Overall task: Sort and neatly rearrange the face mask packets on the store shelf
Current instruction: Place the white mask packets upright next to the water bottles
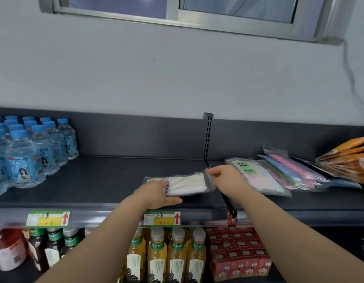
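A clear packet of white face masks (187,184) lies flat on the dark top shelf (107,180), near the front edge. My left hand (156,194) rests flat on its left end, fingers spread. At the packet's right end my right hand (224,176) pinches the edge between thumb and fingers. To the right, a fanned pile of other mask packets (279,172) in pink, blue and green lies slanted on the same shelf.
Blue-capped water bottles (30,152) crowd the shelf's left end. Orange packets (348,160) lean at the far right. A slotted metal upright (207,135) stands at the back. Below are yellow tea bottles (167,256), dark bottles (54,248) and red cartons (240,252).
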